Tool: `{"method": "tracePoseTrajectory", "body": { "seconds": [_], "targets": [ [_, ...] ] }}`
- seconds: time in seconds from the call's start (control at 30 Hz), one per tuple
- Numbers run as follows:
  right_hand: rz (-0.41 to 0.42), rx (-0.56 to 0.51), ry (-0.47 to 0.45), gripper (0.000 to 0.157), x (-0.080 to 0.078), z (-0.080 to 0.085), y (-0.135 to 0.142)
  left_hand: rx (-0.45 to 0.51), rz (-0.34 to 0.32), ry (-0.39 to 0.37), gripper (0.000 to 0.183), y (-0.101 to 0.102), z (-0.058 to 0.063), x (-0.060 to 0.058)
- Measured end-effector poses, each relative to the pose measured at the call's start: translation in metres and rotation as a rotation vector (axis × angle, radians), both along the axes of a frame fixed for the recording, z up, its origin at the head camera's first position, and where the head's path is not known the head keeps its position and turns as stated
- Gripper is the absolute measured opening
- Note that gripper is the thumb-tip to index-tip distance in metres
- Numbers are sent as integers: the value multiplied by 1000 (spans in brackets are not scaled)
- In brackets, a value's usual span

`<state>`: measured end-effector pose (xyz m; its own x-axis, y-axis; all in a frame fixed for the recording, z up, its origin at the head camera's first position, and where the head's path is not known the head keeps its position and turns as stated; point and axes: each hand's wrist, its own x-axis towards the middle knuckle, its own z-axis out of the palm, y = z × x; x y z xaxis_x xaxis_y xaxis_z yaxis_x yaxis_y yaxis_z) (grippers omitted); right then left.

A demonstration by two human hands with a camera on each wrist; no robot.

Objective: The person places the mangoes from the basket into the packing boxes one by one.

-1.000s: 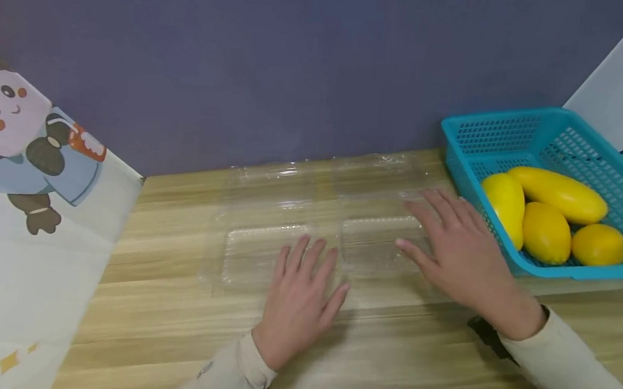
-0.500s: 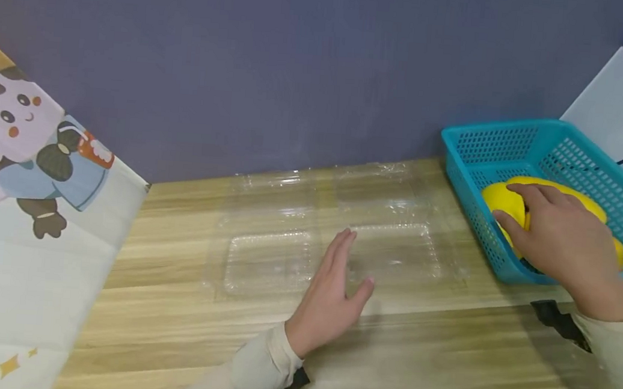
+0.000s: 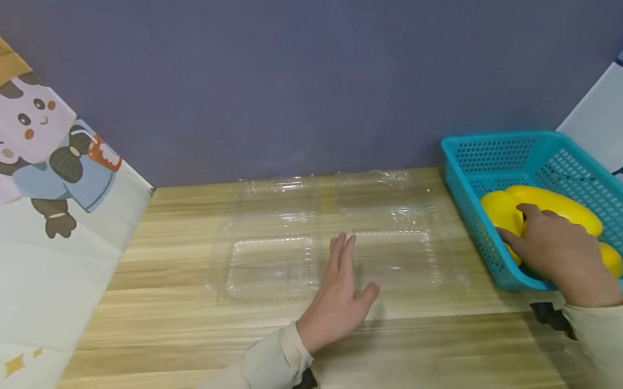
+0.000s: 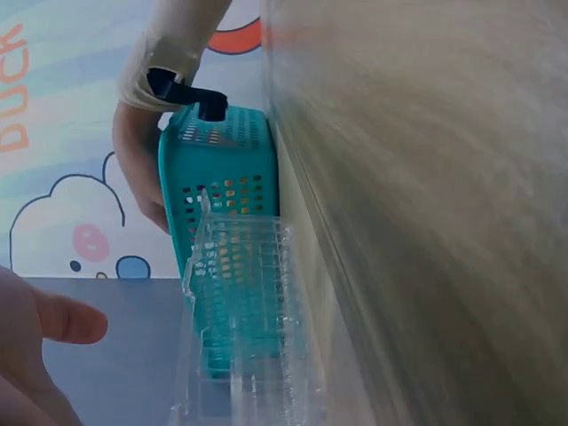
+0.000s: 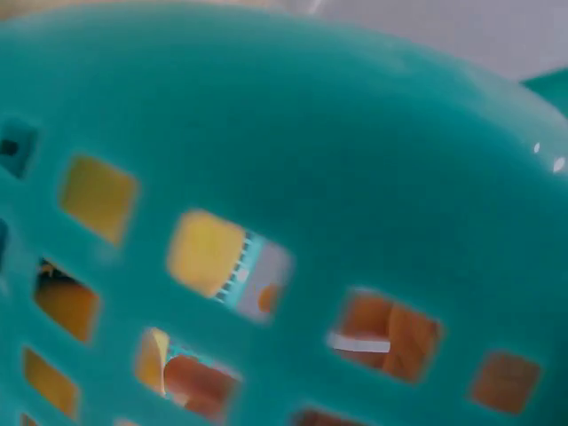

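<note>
My right hand (image 3: pixel 562 251) reaches into the teal plastic basket (image 3: pixel 466 229), its bent fingers over the yellow fruits. Thumb and index finger overlap a mango-shaped fruit (image 3: pixel 497 207), while the palm hides the fruit beneath; I cannot tell which one it holds. A long yellow fruit (image 3: pixel 560 206) lies behind the hand and a small round one (image 3: pixel 611 259) to its right. My left hand (image 3: pixel 336 305) hangs with straight fingers and thumb apart, at the front of two clear plastic clamshell boxes (image 3: pixel 271 267), which lie open side by side. It holds nothing.
A wood-grain table (image 3: pixel 171 335) bears everything. Behind it stands a plain blue-grey wall (image 3: pixel 298 79), close to the boxes' rear edges. Panels with cartoon prints flank it, one at the left (image 3: pixel 24 271) and one at the right, near the basket.
My right hand has moved right, from beside the boxes into the basket, and settled lower over the fruits. The left hand has shifted right and turned onto its edge. The view has tilted up slightly.
</note>
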<state>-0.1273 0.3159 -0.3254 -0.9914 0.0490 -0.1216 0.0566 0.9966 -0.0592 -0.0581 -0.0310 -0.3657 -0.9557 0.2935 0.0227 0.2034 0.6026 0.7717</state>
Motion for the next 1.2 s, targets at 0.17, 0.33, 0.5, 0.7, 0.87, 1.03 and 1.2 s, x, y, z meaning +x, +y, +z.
{"method": "tracePoseTrajectory", "body": {
  "seconds": [0.17, 0.33, 0.5, 0.7, 0.87, 1.03, 1.2],
  "targets": [
    [46, 2, -9, 89, -1, -6, 6, 91, 33, -107, 86, 5, -4, -1],
    [46, 13, -19, 82, 0, -9, 8, 200, 70, -146, 87, 9, -11, -7],
    [89, 68, -39, 51, 1, -12, 9, 230, 101, -160, 85, 9, -18, -15],
    [128, 120, -67, 57, 0, -13, 12, 236, 124, -214, 79, 8, -23, -19],
    [140, 109, -137, 89, -2, -6, 15, 288, 141, -258, 74, 6, -25, -21],
    [64, 41, -169, 103, -1, 9, 30, 320, 168, -260, 69, 4, -26, -24],
    [0, 26, -32, 92, 3, 19, 57, 336, 193, -227, 66, 4, -27, -28]
  ]
}}
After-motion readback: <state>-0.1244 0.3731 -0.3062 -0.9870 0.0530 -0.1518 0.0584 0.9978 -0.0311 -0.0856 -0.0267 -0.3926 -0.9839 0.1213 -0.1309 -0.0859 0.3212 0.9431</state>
